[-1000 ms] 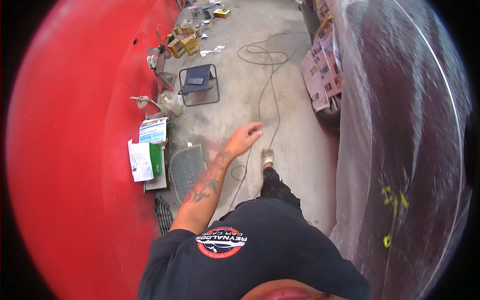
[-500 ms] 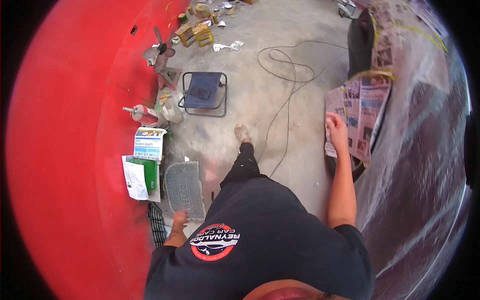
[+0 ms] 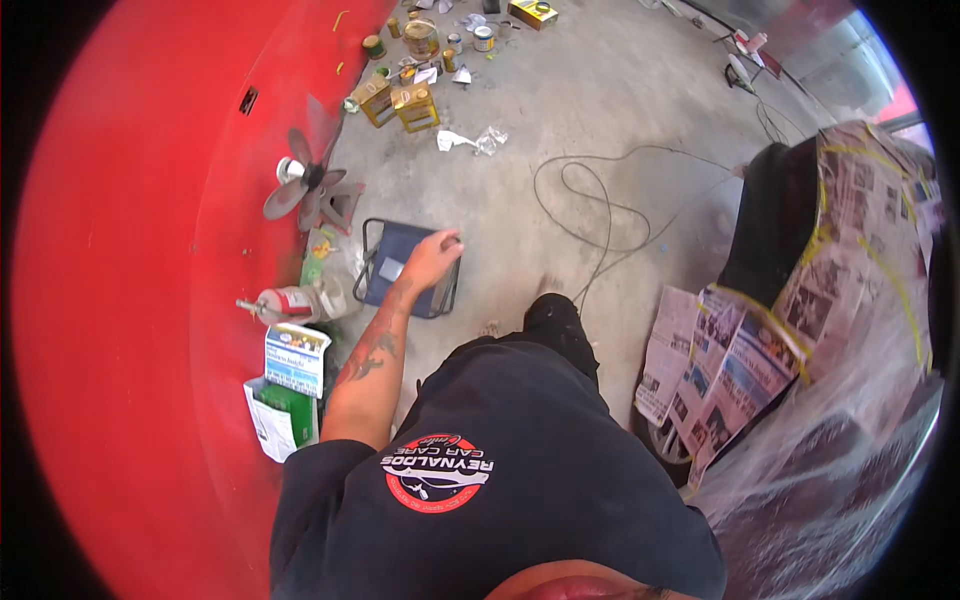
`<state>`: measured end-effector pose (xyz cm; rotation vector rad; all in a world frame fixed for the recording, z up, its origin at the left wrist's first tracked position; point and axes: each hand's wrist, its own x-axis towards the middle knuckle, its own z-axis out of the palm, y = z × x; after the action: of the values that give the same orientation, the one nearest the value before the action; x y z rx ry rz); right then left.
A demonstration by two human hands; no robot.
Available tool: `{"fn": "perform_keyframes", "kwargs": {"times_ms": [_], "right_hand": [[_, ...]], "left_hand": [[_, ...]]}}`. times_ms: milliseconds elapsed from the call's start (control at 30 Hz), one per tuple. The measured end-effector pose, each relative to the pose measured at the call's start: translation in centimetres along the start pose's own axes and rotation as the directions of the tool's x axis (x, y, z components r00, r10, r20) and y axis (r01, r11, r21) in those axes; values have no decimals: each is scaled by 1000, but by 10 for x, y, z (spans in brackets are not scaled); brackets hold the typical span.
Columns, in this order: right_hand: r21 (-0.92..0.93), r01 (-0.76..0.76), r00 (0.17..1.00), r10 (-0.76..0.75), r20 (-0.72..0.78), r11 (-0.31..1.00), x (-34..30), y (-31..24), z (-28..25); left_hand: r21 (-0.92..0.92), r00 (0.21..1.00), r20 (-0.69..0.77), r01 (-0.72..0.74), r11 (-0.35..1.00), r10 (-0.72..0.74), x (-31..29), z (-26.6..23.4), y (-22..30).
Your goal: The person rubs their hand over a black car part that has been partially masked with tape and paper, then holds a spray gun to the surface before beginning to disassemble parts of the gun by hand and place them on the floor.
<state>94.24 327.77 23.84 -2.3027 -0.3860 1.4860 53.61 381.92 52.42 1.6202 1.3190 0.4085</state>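
My left hand (image 3: 432,258) is stretched forward over a small folding stool (image 3: 392,292) with a blue seat and dark metal frame. Its fingers curve loosely, with a gap at the thumb, and it appears to hold nothing. The hand covers the stool's far right corner; whether it touches the frame is hard to judge. A small pale flat piece lies on the seat. My right hand is out of view. On my right stands a vehicle masked with newspaper (image 3: 740,375) and clear plastic sheeting (image 3: 850,440), its wheel (image 3: 668,445) partly showing below.
A red wall (image 3: 130,300) runs along the left. Beside it are a fan (image 3: 308,185), a red and white canister (image 3: 285,303) and papers (image 3: 295,360). Yellow boxes (image 3: 414,107), cans (image 3: 484,38) and scraps lie farther ahead. A cable (image 3: 610,215) loops over the concrete floor.
I have stepped forward and the view has shifted. My left arm has swung forward from low beside me to above the stool. My right hand has dropped out of view.
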Motion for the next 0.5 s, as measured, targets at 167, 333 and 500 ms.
{"fn": "perform_keyframes", "kwargs": {"times_ms": [167, 333, 500], "right_hand": [[321, -139, 984, 166, -60, 937, 73, -104, -51], [233, -33, 995, 10, 97, 972, 171, -406, -169], [122, 331, 934, -307, -181, 936, 286, -784, -220]], "left_hand": [[-40, 998, 40, 46, 998, -45, 159, -10, 37], [241, 904, 190, 335, 911, -383, 211, 6, -29], [-112, 764, 94, 645, 756, -638, 256, -44, -34]]}}
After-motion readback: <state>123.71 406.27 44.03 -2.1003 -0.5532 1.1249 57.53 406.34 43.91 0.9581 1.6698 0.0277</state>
